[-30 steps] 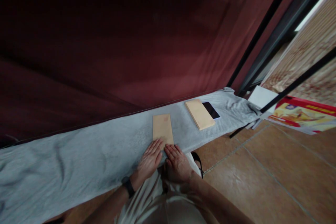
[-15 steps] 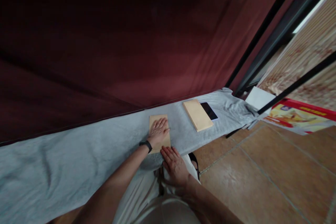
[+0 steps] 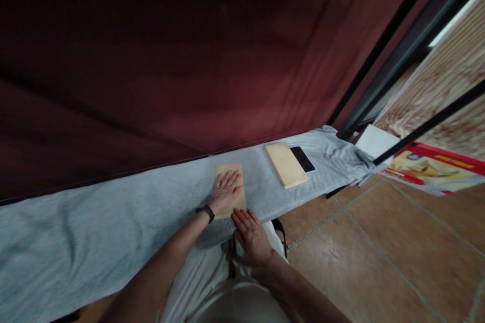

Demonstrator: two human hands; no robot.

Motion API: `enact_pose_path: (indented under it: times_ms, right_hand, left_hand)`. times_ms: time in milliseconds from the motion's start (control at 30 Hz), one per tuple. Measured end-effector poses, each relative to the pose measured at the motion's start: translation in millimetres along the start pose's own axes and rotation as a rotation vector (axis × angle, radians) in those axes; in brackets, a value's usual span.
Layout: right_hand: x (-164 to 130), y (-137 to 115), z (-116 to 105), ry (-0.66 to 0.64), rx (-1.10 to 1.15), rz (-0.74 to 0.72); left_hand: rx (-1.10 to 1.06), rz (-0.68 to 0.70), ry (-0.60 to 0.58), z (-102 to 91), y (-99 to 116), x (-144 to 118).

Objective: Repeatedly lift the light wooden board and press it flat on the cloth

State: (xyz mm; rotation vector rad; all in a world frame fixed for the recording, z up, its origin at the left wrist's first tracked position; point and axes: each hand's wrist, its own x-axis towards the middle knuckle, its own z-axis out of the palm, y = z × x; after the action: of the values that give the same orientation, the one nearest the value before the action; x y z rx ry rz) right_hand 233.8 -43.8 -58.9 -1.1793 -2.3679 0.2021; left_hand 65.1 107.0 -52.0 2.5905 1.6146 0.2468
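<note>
Head view, the only one I have. My left hand [image 3: 226,190] is flat on the single tan envelope [image 3: 230,171], palm down, fingers spread and extended, pressing rather than gripping. Nothing is pinched in it. A dark wristband [image 3: 205,211] sits on that wrist.

Change over the last second: the left hand was at the near edge of the envelope next to the right one; it has since slid forward onto the envelope's middle and stayed there for the last half second. The envelope itself hasn't shifted on the grey cloth [image 3: 113,222] covering the table. I read that as smoothing or pressing the envelope flat, with the stroke roughly at mid-length.

My right hand [image 3: 252,232] is open and flat too, fingers together, fingertips just at the envelope's near edge where the cloth drops over the table rim. It holds nothing; it has barely moved.

Further right on the cloth, well apart from the hands: a stack of tan envelopes [image 3: 286,164] with a dark phone [image 3: 302,159] touching its far side. Dark red curtain [image 3: 189,60] behind the table, tiled floor [image 3: 379,252] on the right.
</note>
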Motion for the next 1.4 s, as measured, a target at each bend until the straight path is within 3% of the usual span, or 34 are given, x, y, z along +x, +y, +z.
enact_pose_path:
  times_ms: [200,400,533,933,1033,1133,1233,1400]
  right_hand:
    - [0,-1,3,-0.003,0.0,0.022]
    - [1,-4,2,0.02,-0.003,0.051]
    - [1,-6,2,0.012,0.008,0.052]
    - [-4,3,-14,0.012,-0.024,0.099]
    - [3,-8,-6,0.056,-0.015,0.152]
    - [11,-20,5,0.031,0.01,0.099]
    - [12,-25,9,0.016,0.029,0.063]
    - [3,-18,-2,0.081,0.059,0.144]
  left_hand:
    - [-0.023,0.072,-0.028,2.2,-7,-50]
    - [0.009,0.193,0.066,-0.7,8,-117]
    - [0.038,0.254,0.123,-6.3,14,-144]
    - [0.085,0.249,0.171,-2.1,-2,-165]
    - [0.08,0.23,0.168,-2.7,1,-164]
    - [0.082,0.212,0.156,-2.0,2,-163]
    - [0.061,0.183,0.145,-1.0,2,-165]
    - [-0.071,0.034,0.19,-0.5,10,-165]
